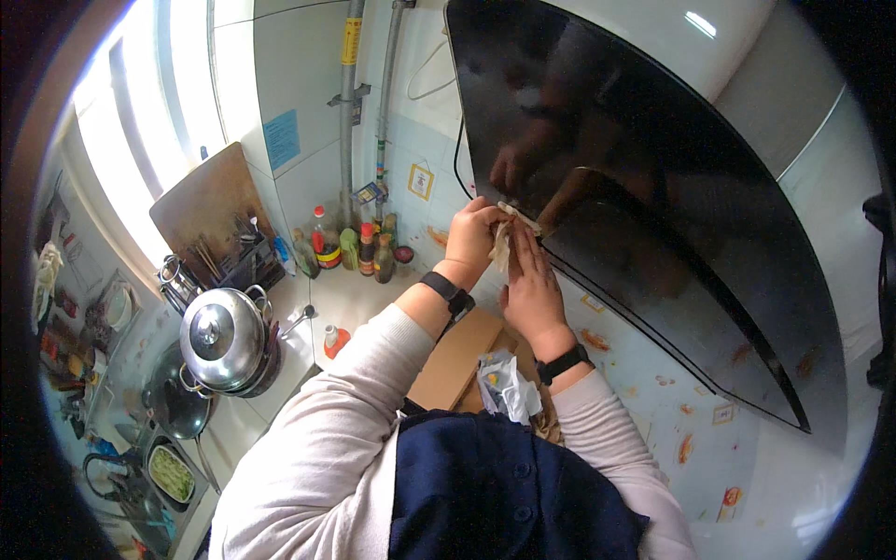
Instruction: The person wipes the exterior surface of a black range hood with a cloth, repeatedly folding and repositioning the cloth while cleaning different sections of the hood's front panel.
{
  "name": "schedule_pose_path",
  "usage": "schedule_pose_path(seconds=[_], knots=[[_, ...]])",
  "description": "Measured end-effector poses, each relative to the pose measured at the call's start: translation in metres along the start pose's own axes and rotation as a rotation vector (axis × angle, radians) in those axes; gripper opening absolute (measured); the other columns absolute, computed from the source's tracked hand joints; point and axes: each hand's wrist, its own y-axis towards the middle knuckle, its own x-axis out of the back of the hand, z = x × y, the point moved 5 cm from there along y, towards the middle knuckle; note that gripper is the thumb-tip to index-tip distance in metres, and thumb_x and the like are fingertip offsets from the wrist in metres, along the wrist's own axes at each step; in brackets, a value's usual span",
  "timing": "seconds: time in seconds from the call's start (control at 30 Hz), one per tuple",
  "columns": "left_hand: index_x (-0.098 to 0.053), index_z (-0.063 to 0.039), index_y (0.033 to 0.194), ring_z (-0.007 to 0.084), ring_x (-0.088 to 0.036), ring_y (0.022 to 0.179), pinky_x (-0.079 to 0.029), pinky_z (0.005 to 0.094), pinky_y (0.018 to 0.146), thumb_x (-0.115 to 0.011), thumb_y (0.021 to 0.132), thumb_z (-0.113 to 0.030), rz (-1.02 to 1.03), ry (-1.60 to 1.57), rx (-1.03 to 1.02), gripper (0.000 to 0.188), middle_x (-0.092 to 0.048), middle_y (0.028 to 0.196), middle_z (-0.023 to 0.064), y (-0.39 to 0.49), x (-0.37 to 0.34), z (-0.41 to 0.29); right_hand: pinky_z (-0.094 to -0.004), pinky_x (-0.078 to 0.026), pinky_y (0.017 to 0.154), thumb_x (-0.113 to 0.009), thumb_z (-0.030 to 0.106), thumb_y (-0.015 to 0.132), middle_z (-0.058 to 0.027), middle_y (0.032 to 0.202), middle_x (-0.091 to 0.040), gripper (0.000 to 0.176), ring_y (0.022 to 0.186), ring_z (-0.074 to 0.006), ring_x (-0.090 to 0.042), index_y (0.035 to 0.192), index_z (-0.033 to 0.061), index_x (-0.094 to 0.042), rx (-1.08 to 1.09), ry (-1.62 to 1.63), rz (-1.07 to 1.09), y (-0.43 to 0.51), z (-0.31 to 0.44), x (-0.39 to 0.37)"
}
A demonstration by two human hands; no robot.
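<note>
A slanted black glass range hood (616, 182) fills the upper right, and both hands are up at its lower left edge. My left hand (470, 234) grips a crumpled beige cloth (501, 250) with its fingertips. Beside it, my right hand (535, 287) has its fingers stretched out together, with the tips on the same cloth. Part of the cloth lies along the hood's edge; the rest hangs between the hands. The right palm and part of the cloth are hidden.
Below my arms are cardboard (455, 357) and a crumpled plastic bag (505, 385). Left on the counter stand a lidded steel pot (222, 339), a wok (175, 402), a wooden board (210, 203) and several sauce bottles (366, 250). Metal pipes (348, 140) run up the tiled wall.
</note>
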Motion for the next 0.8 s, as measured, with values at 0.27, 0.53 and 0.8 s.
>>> schedule_pose_path(seconds=[0.27,0.53,0.8], knots=[[-0.07,0.002,0.102,0.0157,-0.069,0.088,-0.055,0.0273,0.076,-0.076,0.088,-0.011,-0.107,-0.518,0.541,0.019,-0.072,0.1,0.0109,-0.044,-0.011,0.006,-0.047,-0.043,0.107,-0.069,0.006,0.079,-0.0217,0.14,-0.048,0.054,0.128,-0.0412,-0.049,0.13,-0.0032,-0.055,-0.149,0.258,-0.032,-0.052,-0.015,0.004],[-0.064,-0.002,0.11,0.0182,-0.067,0.099,-0.056,0.0291,0.081,-0.067,0.097,-0.011,-0.212,-1.278,0.986,0.016,-0.068,0.111,0.0104,-0.048,-0.034,-0.002,-0.0356,-0.051,0.088,-0.066,0.038,0.097,-0.0114,0.124,-0.064,0.047,0.111,-0.0247,-0.062,0.124,0.0001,-0.062,-0.92,1.432,0.081,-0.067,-0.034,-0.033],[-0.059,-0.003,0.103,0.0165,-0.067,0.087,-0.055,0.0288,0.074,-0.071,0.093,-0.011,-0.183,-0.946,0.938,0.018,-0.068,0.099,0.0079,-0.033,-0.014,-0.005,-0.0299,-0.048,0.078,-0.067,0.046,0.096,0.0012,0.108,-0.07,0.04,0.096,-0.0125,-0.063,0.116,0.0105,-0.071,-0.764,1.197,-0.035,0.016,-0.038,0.003]])
